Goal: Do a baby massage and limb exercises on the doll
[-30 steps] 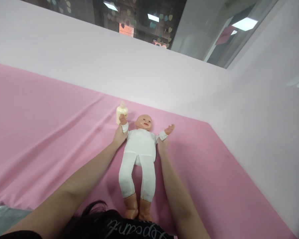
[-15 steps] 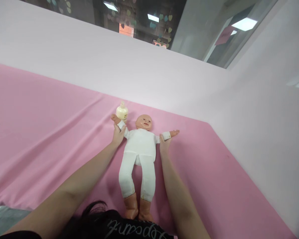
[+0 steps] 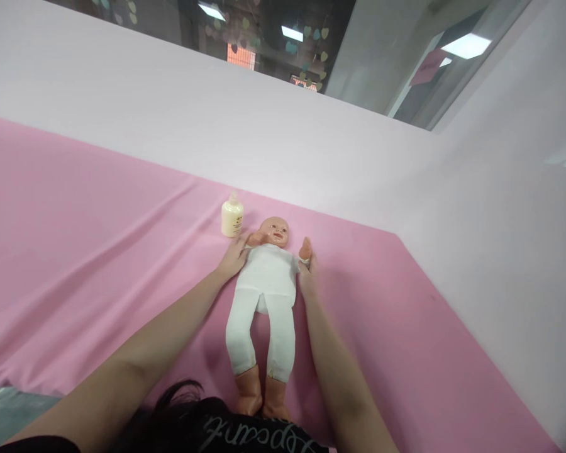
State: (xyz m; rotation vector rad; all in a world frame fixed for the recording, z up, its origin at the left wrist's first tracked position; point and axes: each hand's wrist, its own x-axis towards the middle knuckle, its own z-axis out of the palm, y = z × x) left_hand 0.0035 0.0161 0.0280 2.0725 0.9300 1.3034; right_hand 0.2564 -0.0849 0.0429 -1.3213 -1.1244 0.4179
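A baby doll (image 3: 266,270) in a white top and white trousers lies on its back, head away from me and brown feet close to my body. My left hand (image 3: 234,257) is closed around the doll's arm on the left, whose hand is folded in beside its face. On the other side my right hand (image 3: 307,274) grips the doll's other arm, with the small doll hand (image 3: 305,248) pointing up. Some of my fingertips are hidden behind the doll's arms. Just beyond my left hand stands a pale yellow pump bottle (image 3: 232,217), upright.
The doll lies on a pink cloth (image 3: 122,233) with creases at the left. A white wall (image 3: 179,119) rises behind and to the right. Higher up is a window (image 3: 264,38) with heart-shaped stickers.
Both doll arms have been folded inward from spread wide. The left one now lies by the face and the right one points up. My hands moved in with them.
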